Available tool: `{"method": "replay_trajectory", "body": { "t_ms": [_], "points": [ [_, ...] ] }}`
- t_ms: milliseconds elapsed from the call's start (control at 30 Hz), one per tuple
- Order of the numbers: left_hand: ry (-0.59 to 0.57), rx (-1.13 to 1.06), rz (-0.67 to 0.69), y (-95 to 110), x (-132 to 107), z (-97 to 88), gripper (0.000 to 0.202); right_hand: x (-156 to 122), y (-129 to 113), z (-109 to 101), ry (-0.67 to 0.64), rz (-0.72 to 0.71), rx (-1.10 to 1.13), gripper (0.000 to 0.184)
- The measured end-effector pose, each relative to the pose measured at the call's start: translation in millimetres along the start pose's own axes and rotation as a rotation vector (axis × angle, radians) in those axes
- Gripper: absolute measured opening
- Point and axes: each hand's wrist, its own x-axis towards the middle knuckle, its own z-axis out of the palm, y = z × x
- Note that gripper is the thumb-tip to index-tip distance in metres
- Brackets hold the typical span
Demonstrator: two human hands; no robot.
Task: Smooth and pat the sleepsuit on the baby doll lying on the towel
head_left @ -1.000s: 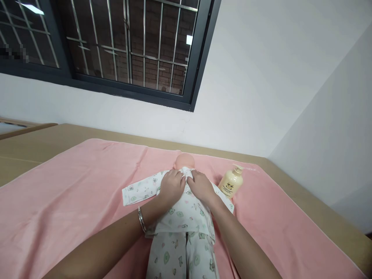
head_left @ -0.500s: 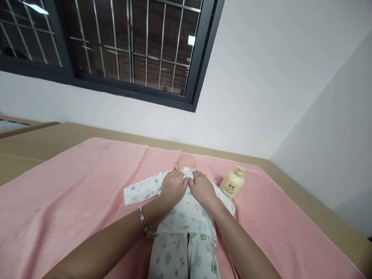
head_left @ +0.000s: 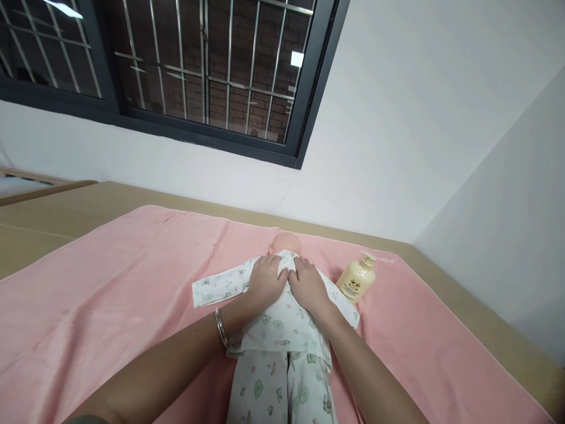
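Observation:
A baby doll (head_left: pixel 286 242) lies on a pink blanket (head_left: pixel 132 282), its bald head pointing away from me. It wears a white printed top (head_left: pixel 282 327) and matching trousers (head_left: pixel 260 383). Both my hands rest flat on the doll's upper torso, side by side with the thumbs close together. My left hand (head_left: pixel 267 281), below a silver bangle (head_left: pixel 221 328), lies on the left of the chest or back; which side faces up I cannot tell. My right hand (head_left: pixel 309 285) lies on the right. The doll's left-hand sleeve (head_left: pixel 220 287) stretches out sideways on the blanket.
A pale yellow pump bottle (head_left: pixel 357 278) lies or leans on the blanket beside the doll's right-hand sleeve. The blanket covers a wooden surface (head_left: pixel 48 221) that meets a white wall (head_left: pixel 375 147). A dark-framed window (head_left: pixel 212 70) with metal bars is above.
The whole view has shifted slightly, so things sit a little farther right. My hands stay on the doll's upper torso, with barely any movement against the cloth.

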Motion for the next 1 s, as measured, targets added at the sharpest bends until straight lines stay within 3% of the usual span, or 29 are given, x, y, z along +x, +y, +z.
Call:
{"method": "replay_trajectory", "body": {
  "t_ms": [200,1000],
  "points": [
    [0.005,-0.023,-0.016,0.8,-0.8,-0.5,0.024,2.1,5.1,9.3,0.016,0.004,0.031,0.05],
    [0.062,-0.11,-0.016,-2.6,-3.2,6.4,0.028,-1.8,3.9,9.1,0.055,0.016,0.073,0.049]
  ]
}}
